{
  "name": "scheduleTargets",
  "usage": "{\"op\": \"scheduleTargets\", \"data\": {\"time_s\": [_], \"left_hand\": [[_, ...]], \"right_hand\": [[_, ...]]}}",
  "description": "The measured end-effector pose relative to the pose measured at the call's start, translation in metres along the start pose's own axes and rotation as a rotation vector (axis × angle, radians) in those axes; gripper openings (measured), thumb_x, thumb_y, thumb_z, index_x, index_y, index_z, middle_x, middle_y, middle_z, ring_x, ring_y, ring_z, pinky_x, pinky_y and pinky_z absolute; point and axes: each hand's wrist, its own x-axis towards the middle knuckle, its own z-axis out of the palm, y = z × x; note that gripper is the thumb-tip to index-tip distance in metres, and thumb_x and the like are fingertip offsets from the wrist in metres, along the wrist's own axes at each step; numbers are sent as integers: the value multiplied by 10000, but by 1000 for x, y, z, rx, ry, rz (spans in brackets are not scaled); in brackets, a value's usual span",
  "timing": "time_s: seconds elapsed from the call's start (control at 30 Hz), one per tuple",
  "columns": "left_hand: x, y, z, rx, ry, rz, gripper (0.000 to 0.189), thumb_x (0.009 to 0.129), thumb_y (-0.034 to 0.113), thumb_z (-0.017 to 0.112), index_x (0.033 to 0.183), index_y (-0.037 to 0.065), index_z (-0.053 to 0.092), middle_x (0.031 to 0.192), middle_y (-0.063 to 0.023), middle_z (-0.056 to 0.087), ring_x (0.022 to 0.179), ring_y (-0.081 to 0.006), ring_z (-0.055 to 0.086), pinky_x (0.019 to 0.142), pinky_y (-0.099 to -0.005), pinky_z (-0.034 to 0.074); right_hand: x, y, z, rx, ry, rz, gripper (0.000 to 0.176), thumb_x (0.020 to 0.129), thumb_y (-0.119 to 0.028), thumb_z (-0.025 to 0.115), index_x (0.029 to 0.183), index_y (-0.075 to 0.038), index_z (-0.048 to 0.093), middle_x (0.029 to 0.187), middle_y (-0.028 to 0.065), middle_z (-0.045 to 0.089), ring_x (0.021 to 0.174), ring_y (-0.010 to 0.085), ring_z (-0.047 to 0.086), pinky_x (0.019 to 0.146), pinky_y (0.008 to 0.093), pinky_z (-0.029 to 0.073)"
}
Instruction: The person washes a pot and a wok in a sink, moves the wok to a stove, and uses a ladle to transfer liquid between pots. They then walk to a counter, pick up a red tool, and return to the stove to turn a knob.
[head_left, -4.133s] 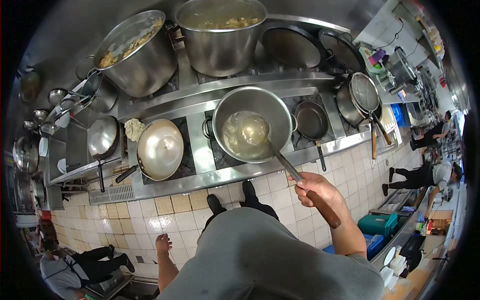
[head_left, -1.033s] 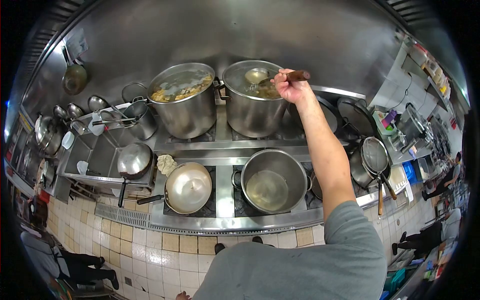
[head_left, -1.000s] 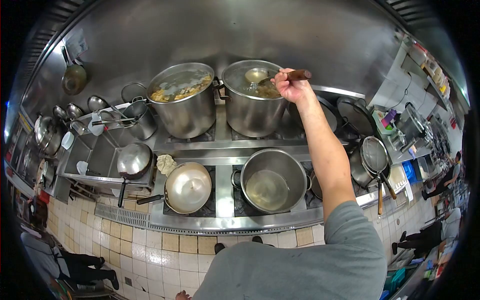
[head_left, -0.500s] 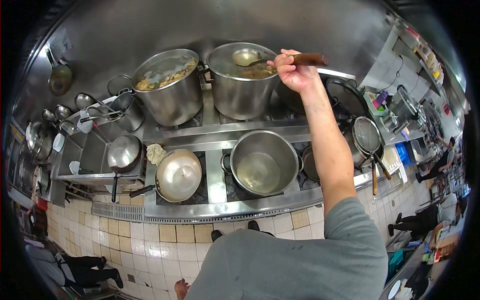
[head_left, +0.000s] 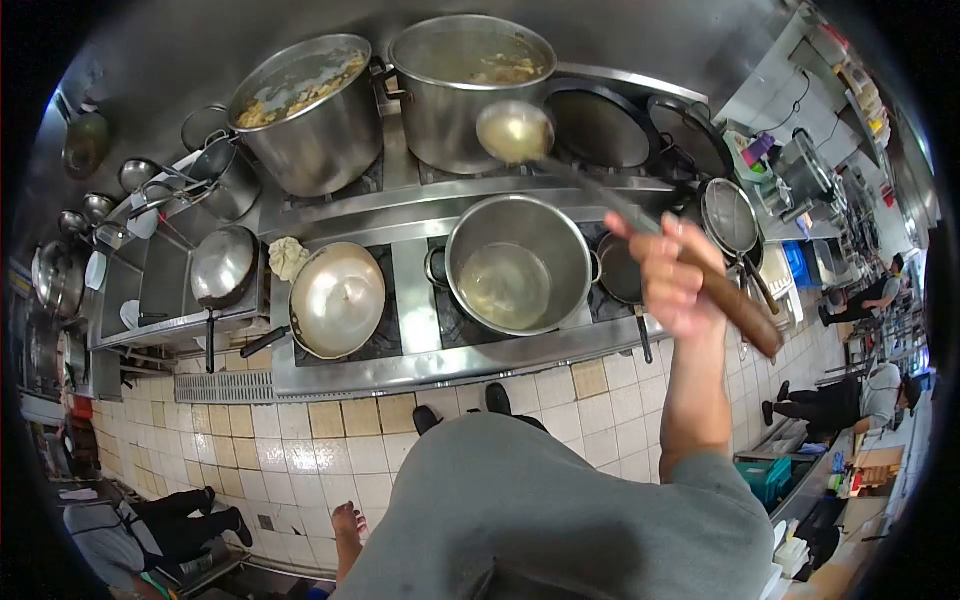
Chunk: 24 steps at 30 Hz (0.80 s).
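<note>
My right hand (head_left: 680, 280) is wrapped round the brown wooden handle of a ladle (head_left: 515, 133). The ladle's metal bowl holds pale liquid and hangs in front of the back right stockpot (head_left: 468, 120), above the stove's middle ledge. Below it on the front burner stands a wide steel pot (head_left: 520, 262) with some pale, cloudy liquid in the bottom. Down at my left side hangs my left hand (head_left: 348, 520), its fingers loosely apart and holding nothing.
A second stockpot (head_left: 305, 115) with pieces floating in its liquid stands back left. A wok (head_left: 338, 300) and a crumpled cloth (head_left: 288, 258) lie left of the front pot. Strainers (head_left: 732, 215) rest on the right. Other people (head_left: 160, 535) stand behind, left and right.
My right hand has brought the ladle out from over the back right stockpot, lower and nearer to me. My view has tilted, so the stove sits higher in it.
</note>
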Motion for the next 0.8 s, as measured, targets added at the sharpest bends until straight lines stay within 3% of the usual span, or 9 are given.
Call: {"op": "scheduleTargets", "data": {"time_s": [0.17,0.2,0.27,0.37,0.43,0.5,0.63,0.7,0.8], "left_hand": [[6,20,-5,91,6,-5,306,947,359,538,1143,123,544,879,-49,578,668,-196,576,558,-389,467],[27,9,-13,199,-16,104,312,952,361,532,1156,126,543,891,-51,579,671,-198,577,557,-385,466],[41,12,-15,306,-39,218,318,956,364,525,1170,129,542,903,-54,580,674,-200,578,556,-382,464],[35,46,-13,119,-78,66,327,965,347,523,1210,131,531,931,-58,583,692,-204,580,569,-381,465],[36,59,-13,44,-35,8,347,969,339,530,1241,124,519,950,-61,586,711,-210,584,581,-387,467],[35,70,-12,44,-40,6,351,969,344,533,1238,120,517,950,-62,588,715,-209,586,582,-388,468],[39,64,-7,-19,1,27,333,969,345,535,1208,113,525,933,-64,593,707,-208,591,571,-386,467],[34,57,-4,-32,16,21,323,968,339,538,1197,112,526,916,-64,594,685,-208,590,551,-381,466],[40,34,-2,-1,-16,51,309,967,329,539,1181,107,526,885,-68,592,641,-208,585,502,-369,458]], "right_hand": [[-42,38,-86,31,251,6,504,991,-223,468,1362,100,359,811,26,529,506,94,493,405,265,432],[-47,44,-101,-25,296,21,467,970,-203,509,1318,97,425,795,8,524,509,77,468,396,258,408],[-55,57,-113,-307,482,12,441,922,-182,582,1261,81,481,749,5,519,509,78,447,418,235,370],[-64,67,-108,-687,669,77,410,893,-176,619,1232,30,516,744,19,528,529,106,451,478,252,384],[-77,56,-119,-789,654,115,404,873,-152,631,1228,12,530,771,40,561,589,125,501,528,282,420],[-89,45,-113,-1464,643,111,403,852,-112,636,1221,16,533,794,56,593,656,130,547,559,285,442],[-114,19,-59,-1774,620,-99,573,795,-61,668,1331,24,485,805,44,602,681,110,540,597,266,452],[-111,8,-9,-1874,766,-24,665,768,-51,687,1385,18,448,832,50,618,705,103,553,618,256,456],[-80,-12,-2,-1716,609,-388,641,799,-44,677,1385,58,438,891,55,633,743,92,572,672,244,475]]}}
